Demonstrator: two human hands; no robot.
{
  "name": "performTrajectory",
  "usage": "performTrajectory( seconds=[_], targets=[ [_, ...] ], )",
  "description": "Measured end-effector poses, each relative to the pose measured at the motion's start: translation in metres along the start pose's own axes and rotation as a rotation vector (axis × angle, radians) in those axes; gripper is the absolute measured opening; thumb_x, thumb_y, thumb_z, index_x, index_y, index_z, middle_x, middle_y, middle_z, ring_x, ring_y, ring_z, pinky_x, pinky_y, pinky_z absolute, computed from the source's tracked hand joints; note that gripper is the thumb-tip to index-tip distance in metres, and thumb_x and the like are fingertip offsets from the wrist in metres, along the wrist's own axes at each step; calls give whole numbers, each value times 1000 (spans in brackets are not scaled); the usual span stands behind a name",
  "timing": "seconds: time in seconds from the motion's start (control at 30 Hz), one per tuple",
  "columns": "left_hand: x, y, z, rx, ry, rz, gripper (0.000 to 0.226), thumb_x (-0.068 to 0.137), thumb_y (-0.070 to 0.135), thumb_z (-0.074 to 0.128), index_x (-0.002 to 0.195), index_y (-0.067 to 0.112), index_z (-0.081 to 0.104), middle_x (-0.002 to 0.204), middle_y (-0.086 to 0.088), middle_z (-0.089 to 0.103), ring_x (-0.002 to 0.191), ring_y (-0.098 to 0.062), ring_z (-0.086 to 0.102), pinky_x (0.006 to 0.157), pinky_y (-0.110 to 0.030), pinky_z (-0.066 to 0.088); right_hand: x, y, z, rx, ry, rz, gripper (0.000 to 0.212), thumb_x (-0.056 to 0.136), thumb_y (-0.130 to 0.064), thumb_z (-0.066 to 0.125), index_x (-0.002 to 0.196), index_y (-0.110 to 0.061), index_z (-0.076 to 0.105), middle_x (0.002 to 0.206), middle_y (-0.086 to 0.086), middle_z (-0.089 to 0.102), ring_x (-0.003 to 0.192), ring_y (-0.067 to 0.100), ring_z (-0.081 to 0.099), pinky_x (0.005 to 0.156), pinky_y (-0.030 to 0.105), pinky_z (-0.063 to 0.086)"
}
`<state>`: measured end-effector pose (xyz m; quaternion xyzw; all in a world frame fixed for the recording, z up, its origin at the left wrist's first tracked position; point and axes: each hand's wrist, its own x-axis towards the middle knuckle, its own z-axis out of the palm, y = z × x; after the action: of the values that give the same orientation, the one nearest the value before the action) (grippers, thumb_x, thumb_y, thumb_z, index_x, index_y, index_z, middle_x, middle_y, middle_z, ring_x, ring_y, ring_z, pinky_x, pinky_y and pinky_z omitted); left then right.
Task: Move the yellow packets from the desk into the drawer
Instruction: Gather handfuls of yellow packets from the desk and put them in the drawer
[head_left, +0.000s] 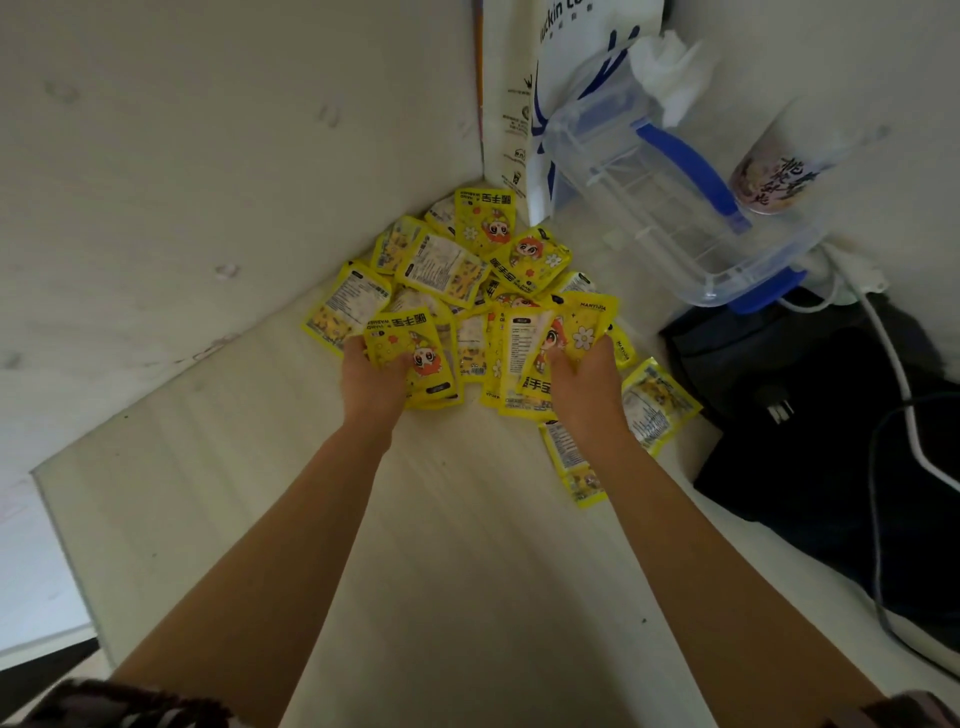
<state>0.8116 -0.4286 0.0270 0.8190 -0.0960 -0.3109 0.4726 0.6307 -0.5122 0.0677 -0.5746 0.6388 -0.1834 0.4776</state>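
Both hands in yellow packets pile, counter's far corner.
L hand (371, 371) grips a few packets; R hand (582, 371) grips a fanned bunch. Yellow packets (452, 270) heaped on counter (467, 545) vs. walls. Clear box w/ blue clips (675, 208) + paper bag (524, 104) just behind pile; black bag (810, 415) at R edge; 2 strays beside it.

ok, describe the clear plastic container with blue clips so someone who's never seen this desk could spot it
Start at the back corner of the pale wooden desk, where the pile of yellow packets lies. Right of the pile, beside the white paper bag with blue print, stands the clear plastic container with blue clips, tilted, with a white rack inside. It is the only see-through item there.
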Motion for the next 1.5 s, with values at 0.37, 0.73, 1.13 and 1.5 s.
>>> performTrajectory(
  seconds=[0.37,0.73,1.13,1.5],
  targets=[
    [-81,-21,-8,-214,-180,-80,24,84,12,70,100,23,56,102,-5,72,90,-28,71,79,-57,56,-52,18,-37,149,-139,-3,32,94,-30,56,121,-14,49,113,2,61,103,18,60,91,40,52],
    [-155,-55,-44,-180,-360,-70,24,88,10,65,106,21,54,102,-9,71,89,-34,71,75,-61,55,-134,81,-57,238,-24,132,22,94,-31,56,111,-17,53,108,2,64,97,17,64,82,38,56],
    [-216,-111,-105,-35,-603,45,22,87,8,66,102,20,55,100,-8,71,89,-30,71,77,-57,57,-285,142,-29,320,195,311,19,93,-28,57,106,-14,59,97,2,69,82,12,67,52,23,50],
    [-303,-145,-100,115,-884,164,23,87,5,64,103,18,55,100,-9,69,87,-25,70,71,-43,59,-420,211,-49,672,489,400,15,93,-13,58,88,-23,67,91,1,74,85,16,71,75,36,58]
  ],
)
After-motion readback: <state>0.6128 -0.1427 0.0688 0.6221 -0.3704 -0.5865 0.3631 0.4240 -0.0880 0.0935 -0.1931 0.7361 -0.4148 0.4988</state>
